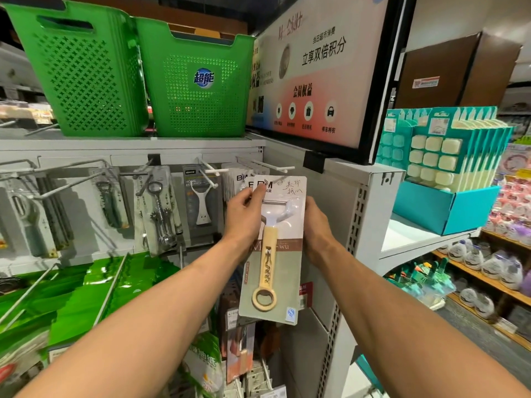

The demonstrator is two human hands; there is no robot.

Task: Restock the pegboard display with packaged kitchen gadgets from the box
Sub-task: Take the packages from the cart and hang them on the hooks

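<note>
2 bare forearms (149, 320) are reaching up from 7 and 5 o'clock and meeting at the centre of the view. There both hands are holding 1 packaged gadget (273, 259), a card with a cream-handled peeler and bottle opener under clear plastic.

The left hand (244, 216) is pinching the top left corner of the card, thumb in front. This is close to where the hang hole should be, so I think it is steering the hole. The right hand (317, 225) is gripping the right edge with fingers curled behind, probably so the long card is not swinging.

The card is hanging upright in front of the pegboard (86, 248), its top edge just below the tip of a white peg (275, 167) at 12 o'clock. Cards of the same brand (238, 179) are sitting on that peg behind it, so it seems the right hook. I cannot tell if the hole is over the tip.

At 9 o'clock a corkscrew pack (159, 208) and a white peeler pack (201, 202) are hanging on other pegs. At 11 o'clock 2 green baskets (195, 81) are standing on the top shelf (129, 145). The box is not showing in the view.
</note>
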